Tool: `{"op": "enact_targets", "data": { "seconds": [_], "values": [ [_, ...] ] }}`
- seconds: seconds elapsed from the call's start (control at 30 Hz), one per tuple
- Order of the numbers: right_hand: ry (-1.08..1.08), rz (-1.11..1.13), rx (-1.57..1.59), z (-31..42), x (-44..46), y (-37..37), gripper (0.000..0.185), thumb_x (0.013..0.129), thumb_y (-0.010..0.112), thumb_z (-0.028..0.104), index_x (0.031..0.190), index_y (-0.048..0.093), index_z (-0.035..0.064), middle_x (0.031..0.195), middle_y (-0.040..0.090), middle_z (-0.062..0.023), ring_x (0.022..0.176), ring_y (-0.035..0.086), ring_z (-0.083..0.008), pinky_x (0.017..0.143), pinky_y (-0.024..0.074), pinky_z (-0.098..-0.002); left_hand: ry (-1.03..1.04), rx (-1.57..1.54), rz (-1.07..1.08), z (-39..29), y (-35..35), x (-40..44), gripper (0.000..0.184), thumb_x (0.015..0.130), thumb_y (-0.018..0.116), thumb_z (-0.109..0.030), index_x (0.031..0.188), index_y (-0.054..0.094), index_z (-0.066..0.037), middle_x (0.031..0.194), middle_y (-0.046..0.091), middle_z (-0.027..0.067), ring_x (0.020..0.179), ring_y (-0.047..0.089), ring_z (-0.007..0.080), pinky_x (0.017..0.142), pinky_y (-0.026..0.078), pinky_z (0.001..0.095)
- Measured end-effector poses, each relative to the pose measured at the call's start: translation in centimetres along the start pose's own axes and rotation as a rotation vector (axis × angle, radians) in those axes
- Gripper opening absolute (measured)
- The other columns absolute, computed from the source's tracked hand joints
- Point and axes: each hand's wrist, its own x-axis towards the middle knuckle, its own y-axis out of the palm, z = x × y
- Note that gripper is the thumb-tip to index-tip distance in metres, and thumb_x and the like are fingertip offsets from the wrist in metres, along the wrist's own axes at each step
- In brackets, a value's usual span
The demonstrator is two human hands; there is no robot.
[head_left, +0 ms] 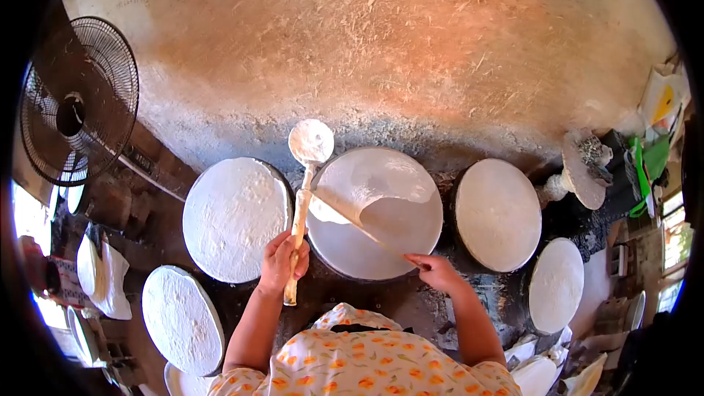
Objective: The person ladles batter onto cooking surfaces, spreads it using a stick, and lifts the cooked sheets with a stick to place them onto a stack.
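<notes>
My left hand [284,260] is wrapped round the long pale handle of a ladle [311,141]. Its round bowl, coated in white, points away from me near the wall. My right hand [436,273] grips the near end of a thin flat stick [374,235]. The stick slants up and left over a large round griddle [400,231], and its far end meets the ladle's handle. Glossy white batter [389,172] lies on the griddle's far part, while the nearer part looks grey and smooth.
White-topped round griddles stand at left [235,220], lower left [182,319], right [499,214] and far right [556,286]. A black fan [79,103] is at far left. A rough plastered wall [411,37] rises behind. Green plastic [649,169] hangs at right.
</notes>
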Motion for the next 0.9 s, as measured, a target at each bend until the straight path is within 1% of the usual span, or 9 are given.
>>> {"op": "enact_targets", "data": {
  "seconds": [0.03,0.07,0.1,0.23,0.33,0.5,0.63,0.77,0.9],
  "values": [
    [0.084,0.005,0.009,-0.1,-0.1,-0.3,0.053,0.076,0.050,-0.009,0.125,0.056,0.0082,0.125,0.058,-0.0134,0.110,0.057,-0.0153,0.088,0.0409,-0.0220,0.016,0.018,0.006,0.0,0.1,-0.1,0.035,0.097,0.036,-0.019,0.115,0.050,0.007,0.069,0.048,0.0066,0.040,0.040,0.0102,0.035,0.033,0.0223],
    [-0.139,-0.255,-0.039,-3.0,2.8,0.5,0.053,0.075,0.051,-0.009,0.125,0.057,0.0091,0.121,0.061,-0.0119,0.098,0.060,-0.0149,0.083,0.0425,-0.0220,0.014,-0.018,-0.009,0.7,0.4,0.1,0.035,0.097,0.037,-0.020,0.115,0.051,0.007,0.070,0.048,0.0067,0.039,0.040,0.0101,0.034,0.033,0.0223],
    [-0.143,-0.247,-0.037,-2.5,3.3,0.2,0.053,0.075,0.051,-0.009,0.125,0.057,0.0091,0.121,0.061,-0.0119,0.098,0.060,-0.0149,0.083,0.0425,-0.0220,0.016,-0.015,-0.019,1.0,0.8,0.1,0.035,0.097,0.037,-0.020,0.115,0.051,0.007,0.070,0.048,0.0067,0.039,0.040,0.0101,0.034,0.033,0.0223],
    [-0.282,-0.069,0.108,-1.9,4.0,-0.5,0.055,0.075,0.050,-0.011,0.125,0.057,0.0124,0.114,0.064,-0.0114,0.093,0.062,-0.0146,0.081,0.0442,-0.0221,0.062,0.009,-0.039,1.3,1.2,-0.9,0.034,0.097,0.038,-0.020,0.115,0.051,0.006,0.070,0.049,0.0072,0.038,0.041,0.0108,0.034,0.033,0.0225],
    [-0.005,0.151,-0.181,-1.2,0.5,-3.1,0.055,0.076,0.049,-0.012,0.124,0.058,0.0117,0.115,0.064,-0.0123,0.100,0.061,-0.0150,0.084,0.0431,-0.0211,0.068,0.042,-0.070,0.9,1.1,-2.3,0.034,0.097,0.039,-0.021,0.116,0.051,0.005,0.069,0.049,0.0070,0.039,0.041,0.0107,0.034,0.033,0.0225],
    [-0.190,-0.244,-0.067,-3.2,3.4,-2.4,0.052,0.077,0.046,-0.011,0.122,0.059,0.0110,0.115,0.064,-0.0132,0.101,0.061,-0.0148,0.083,0.0442,-0.0221,0.098,0.096,-0.090,2.1,2.4,-2.9,0.035,0.097,0.039,-0.021,0.116,0.050,0.006,0.069,0.049,0.0072,0.039,0.041,0.0109,0.035,0.033,0.0227],
    [-0.276,0.107,-0.080,-2.1,2.1,-3.6,0.051,0.077,0.048,-0.011,0.121,0.060,0.0108,0.115,0.064,-0.0131,0.099,0.062,-0.0151,0.083,0.0453,-0.0235,0.078,0.039,-0.177,2.5,3.5,-4.4,0.034,0.097,0.038,-0.020,0.115,0.051,0.006,0.069,0.049,0.0071,0.039,0.041,0.0105,0.035,0.034,0.0227],
    [-0.179,0.204,-0.241,-5.3,-0.3,-6.6,0.053,0.073,0.051,-0.008,0.121,0.061,0.0149,0.103,0.067,-0.0135,0.086,0.060,-0.0135,0.078,0.0453,-0.0245,0.071,0.071,-0.237,2.7,3.3,-6.4,0.029,0.097,0.039,-0.018,0.113,0.051,0.003,0.069,0.049,0.0067,0.039,0.042,0.0113,0.035,0.034,0.0238],
    [-0.231,-0.074,-0.164,-5.5,2.7,-4.0,0.050,0.075,0.050,-0.006,0.120,0.061,0.0144,0.110,0.065,-0.0155,0.097,0.063,-0.0166,0.084,0.0456,-0.0266,0.124,0.059,-0.227,4.1,4.5,-6.8,0.033,0.097,0.040,-0.020,0.116,0.051,0.005,0.070,0.049,0.0064,0.039,0.041,0.0099,0.035,0.034,0.0222]
  ]
}}
